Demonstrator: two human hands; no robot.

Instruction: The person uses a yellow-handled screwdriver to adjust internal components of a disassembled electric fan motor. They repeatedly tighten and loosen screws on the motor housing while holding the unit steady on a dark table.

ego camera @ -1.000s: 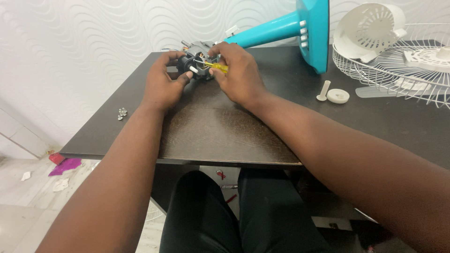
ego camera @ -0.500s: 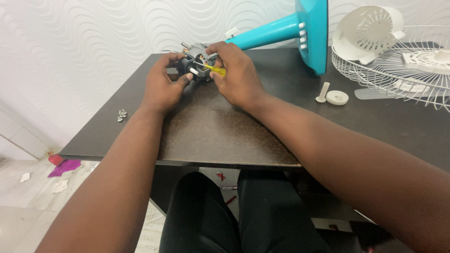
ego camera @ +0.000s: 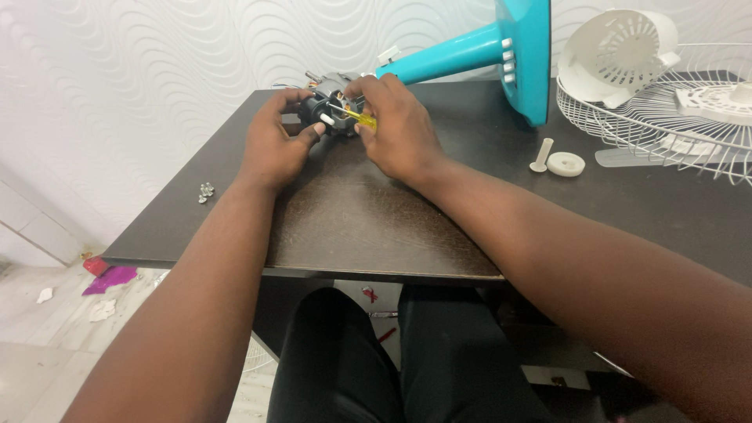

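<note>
Your left hand (ego camera: 274, 145) clamps the dark fan motor (ego camera: 333, 117) from its near-left side, thumb against a white peg. Your right hand (ego camera: 399, 129) pinches a yellow-handled screwdriver (ego camera: 356, 119) onto the motor. The motor sits at the far edge of the desk (ego camera: 352, 219), joined to the teal fan stand (ego camera: 486, 51) lying to its right. The fan looks already stripped: white guard (ego camera: 666, 117), rear housing (ego camera: 619, 51) and cap (ego camera: 565, 163) lie beyond the stand, loose screws (ego camera: 205, 191) left of the motor. The motor itself seems yet unopened, wires showing.
</note>
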